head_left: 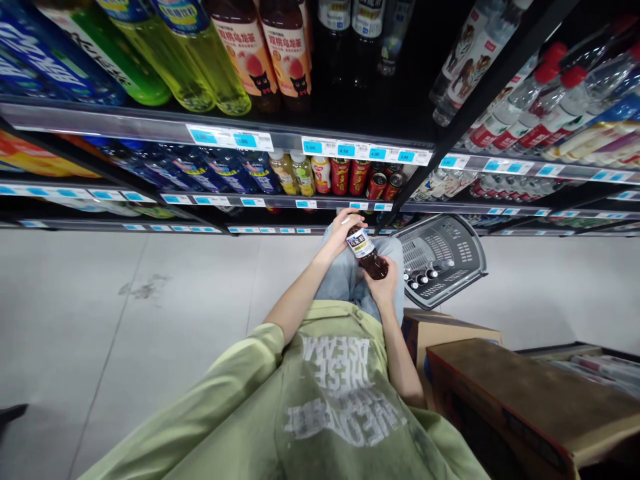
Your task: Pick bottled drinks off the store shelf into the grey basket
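I hold a dark brown drink bottle [367, 252] with a white label in both hands, low in front of my knees. My left hand [344, 228] is closed round its neck and cap end. My right hand [384, 285] grips its base from below. The bottle lies tilted, cap toward the shelves. A grey plastic shopping basket [443, 257] stands on the floor just right of my hands, with several dark bottle caps showing inside.
Drink shelves [320, 143] with blue price tags face me, holding bottles and red cans [350, 175]. Brown cardboard boxes [505, 393] sit at my right side. Grey tiled floor [125, 300] stretches to the left.
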Action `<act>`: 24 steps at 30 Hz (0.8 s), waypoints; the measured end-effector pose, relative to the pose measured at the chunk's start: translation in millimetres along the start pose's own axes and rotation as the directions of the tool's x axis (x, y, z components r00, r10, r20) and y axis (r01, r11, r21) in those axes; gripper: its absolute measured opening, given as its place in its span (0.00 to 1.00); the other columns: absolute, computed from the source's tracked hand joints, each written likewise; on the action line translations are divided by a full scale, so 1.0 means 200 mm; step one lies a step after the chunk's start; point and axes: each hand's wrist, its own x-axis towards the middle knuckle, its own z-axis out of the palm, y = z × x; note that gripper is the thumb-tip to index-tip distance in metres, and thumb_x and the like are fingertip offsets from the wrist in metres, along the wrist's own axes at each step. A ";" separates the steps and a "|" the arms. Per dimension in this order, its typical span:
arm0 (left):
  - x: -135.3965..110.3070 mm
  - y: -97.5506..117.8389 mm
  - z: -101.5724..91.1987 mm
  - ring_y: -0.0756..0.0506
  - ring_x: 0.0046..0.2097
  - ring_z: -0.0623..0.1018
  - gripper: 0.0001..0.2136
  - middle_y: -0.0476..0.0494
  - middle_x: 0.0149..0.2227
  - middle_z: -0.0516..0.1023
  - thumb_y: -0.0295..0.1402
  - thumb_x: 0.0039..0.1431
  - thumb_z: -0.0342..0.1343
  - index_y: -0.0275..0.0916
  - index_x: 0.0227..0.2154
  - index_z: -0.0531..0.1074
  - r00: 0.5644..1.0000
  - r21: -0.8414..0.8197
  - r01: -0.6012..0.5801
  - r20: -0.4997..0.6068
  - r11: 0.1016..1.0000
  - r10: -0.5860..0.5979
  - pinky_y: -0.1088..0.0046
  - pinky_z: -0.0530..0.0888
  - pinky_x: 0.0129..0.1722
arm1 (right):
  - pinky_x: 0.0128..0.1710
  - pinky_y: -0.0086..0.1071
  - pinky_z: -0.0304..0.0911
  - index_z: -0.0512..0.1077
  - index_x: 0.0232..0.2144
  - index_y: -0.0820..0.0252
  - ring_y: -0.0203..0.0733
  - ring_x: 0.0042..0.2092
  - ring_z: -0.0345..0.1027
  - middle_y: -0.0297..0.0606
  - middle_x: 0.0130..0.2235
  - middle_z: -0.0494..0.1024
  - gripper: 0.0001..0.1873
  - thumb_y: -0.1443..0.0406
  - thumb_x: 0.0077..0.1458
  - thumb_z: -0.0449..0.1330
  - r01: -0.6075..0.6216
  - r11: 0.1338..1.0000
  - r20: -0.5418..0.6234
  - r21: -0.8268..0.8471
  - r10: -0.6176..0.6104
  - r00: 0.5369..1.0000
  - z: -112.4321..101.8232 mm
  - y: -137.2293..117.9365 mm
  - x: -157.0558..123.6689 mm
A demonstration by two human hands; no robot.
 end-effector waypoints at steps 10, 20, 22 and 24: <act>0.01 -0.03 0.02 0.44 0.36 0.86 0.22 0.47 0.35 0.84 0.38 0.47 0.75 0.41 0.42 0.73 0.999 0.042 0.002 0.053 0.999 -0.004 0.70 0.78 0.38 | 0.65 0.50 0.66 0.72 0.53 0.55 0.52 0.56 0.72 0.44 0.54 0.79 0.36 0.61 0.40 0.76 -0.123 0.979 -0.004 0.162 0.125 0.992 0.00 0.01 0.01; 0.00 -0.03 0.01 0.43 0.37 0.86 0.23 0.46 0.38 0.84 0.33 0.43 0.73 0.40 0.42 0.73 0.994 0.043 -0.030 0.103 0.999 0.026 0.69 0.78 0.39 | 0.63 0.49 0.67 0.73 0.55 0.57 0.50 0.53 0.72 0.43 0.52 0.78 0.38 0.59 0.42 0.78 -0.072 0.995 0.006 0.070 0.072 0.997 0.00 0.00 0.01; 0.00 -0.03 0.01 0.44 0.36 0.86 0.20 0.47 0.37 0.84 0.32 0.44 0.71 0.40 0.42 0.73 0.995 0.056 -0.028 0.102 0.998 0.022 0.70 0.78 0.38 | 0.64 0.50 0.67 0.74 0.55 0.57 0.51 0.52 0.72 0.43 0.51 0.78 0.38 0.58 0.41 0.79 -0.071 0.993 0.010 0.090 0.070 0.997 -0.01 -0.01 0.01; 0.00 -0.02 0.02 0.44 0.36 0.85 0.20 0.47 0.37 0.84 0.31 0.44 0.70 0.40 0.42 0.73 0.995 0.075 -0.027 0.103 0.997 0.019 0.70 0.78 0.38 | 0.64 0.51 0.66 0.75 0.54 0.56 0.51 0.53 0.71 0.43 0.51 0.78 0.38 0.56 0.41 0.80 -0.082 0.990 0.032 0.117 0.079 0.996 -0.01 -0.01 0.01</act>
